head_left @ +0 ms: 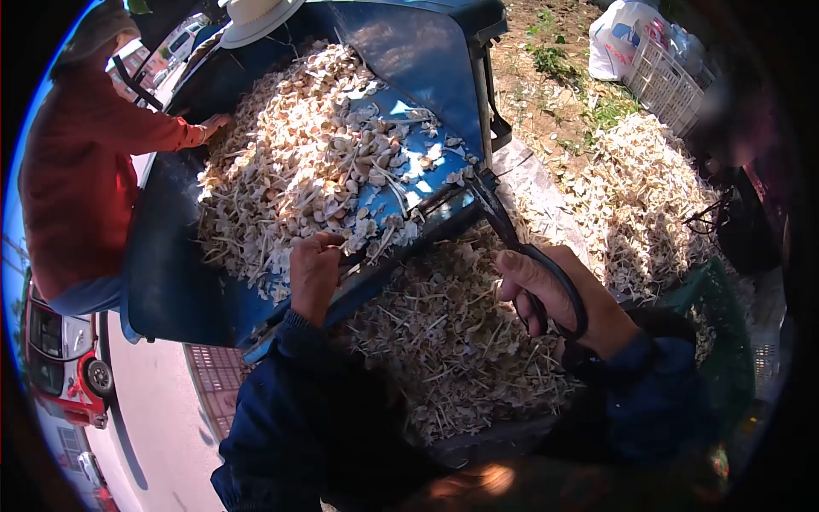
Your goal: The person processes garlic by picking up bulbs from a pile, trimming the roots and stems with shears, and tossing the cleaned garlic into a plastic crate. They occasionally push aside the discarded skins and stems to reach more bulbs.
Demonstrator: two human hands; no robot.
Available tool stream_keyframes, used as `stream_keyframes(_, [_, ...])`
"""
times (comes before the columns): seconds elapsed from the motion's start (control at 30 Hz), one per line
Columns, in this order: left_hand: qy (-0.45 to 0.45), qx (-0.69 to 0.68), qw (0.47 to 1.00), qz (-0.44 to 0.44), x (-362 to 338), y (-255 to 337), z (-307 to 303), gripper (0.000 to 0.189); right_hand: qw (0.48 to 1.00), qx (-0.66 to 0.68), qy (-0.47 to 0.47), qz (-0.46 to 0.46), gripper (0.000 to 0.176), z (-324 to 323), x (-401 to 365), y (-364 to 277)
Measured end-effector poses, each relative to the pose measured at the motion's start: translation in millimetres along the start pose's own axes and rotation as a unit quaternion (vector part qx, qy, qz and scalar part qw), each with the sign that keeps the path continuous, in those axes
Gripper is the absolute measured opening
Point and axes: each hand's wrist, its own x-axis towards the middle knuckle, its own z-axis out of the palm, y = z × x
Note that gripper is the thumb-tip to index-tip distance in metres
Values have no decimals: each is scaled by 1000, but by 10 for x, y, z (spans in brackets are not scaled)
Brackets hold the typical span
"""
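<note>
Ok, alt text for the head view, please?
Right hand grips black scissors, blades pointing at a blue bin heaped with garlic; left hand curls at its lower edge. A person in a red sleeve touches the heap.

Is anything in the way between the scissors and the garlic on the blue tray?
Nothing visible. The right hand holds the scissors with tips at the garlic; the left hand rests on it, off to the side.
</note>
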Motion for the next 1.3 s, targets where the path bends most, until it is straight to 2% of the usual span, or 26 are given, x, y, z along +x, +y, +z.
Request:
stream_keyframes(0.03, [78,111,988,78,198,-289,-75,21,1000,3,0,1,75,-5,-9,-7])
stream_keyframes(0.07, [76,112,988,79,279,-357,-127,21,1000,3,5,-4,74,-12,-14,-15])
stream_keyframes(0.13, [115,167,960,195,394,-402,-158,20,1000,3,12,-9,73,-34,-15,-37])
stream_keyframes(0.2, [86,181,952,231,483,-425,-95,19,999,-22,-5,22,59,-56,-9,-62])
stream_keyframes(0.23, [59,194,943,265,521,-438,-58,18,999,-24,-2,23,59,-63,2,-58])
stream_keyframes(0.27, [51,209,945,248,542,-455,-51,12,999,-24,-7,25,59,-68,16,-47])
stream_keyframes(0.4, [48,160,962,214,580,-484,-17,14,999,-41,-13,14,61,-29,29,-90])
stream_keyframes(0.47, [49,175,930,320,615,-541,-96,12,999,-38,-12,18,62,-22,21,-96])
stream_keyframes(0.5, [52,176,929,320,604,-573,-117,12,999,-33,-11,19,63,-17,23,-105])
stream_keyframes(0.57, [36,151,964,217,440,-357,-140,11,999,-32,-15,8,64,-32,37,-84])
stream_keyframes(0.6, [36,151,964,217,409,-331,-158,11,999,-32,-17,1,65,-37,33,-73])
stream_keyframes(0.67, [30,202,968,148,362,-269,-182,14,999,-36,-21,0,64,-6,16,-96])
stream_keyframes(0.7, [32,202,967,149,329,-229,-186,14,999,-40,-25,0,64,11,7,-109])
stream_keyframes(0.77, [66,132,966,212,210,-93,-157,14,999,-32,-34,-12,63,39,38,-65])
stream_keyframes(0.8, [77,140,957,242,137,0,-149,17,999,-24,-41,-21,63,52,58,-28])
stream_keyframes(0.9, [71,128,959,244,36,93,-88,19,999,-27,-29,-35,56,144,109,37])
stream_keyframes(0.93, [68,125,959,246,-24,152,-52,19,998,-41,-16,-37,49,175,134,34])
stream_keyframes(1.0, [15,19,984,179,-196,320,63,23,999,-25,-20,-41,46,235,227,112])
stream_keyframes(1.07, [-36,-6,981,190,-402,494,243,28,995,-31,-11,-89,38,290,349,206])
stream_keyframes(1.1, [-48,2,966,253,-537,639,330,35,995,-30,-9,-95,38,305,375,182])
stream_keyframes(1.17, [-66,8,958,277,-713,760,483,41,995,-13,-5,-97,30,340,391,140])
stream_keyframes(1.23, [-58,19,939,340,-781,806,602,43,994,-40,11,-104,27,345,418,145])
stream_keyframes(1.3, [-67,11,935,349,-793,864,609,45,992,-67,29,-107,24,349,430,177])
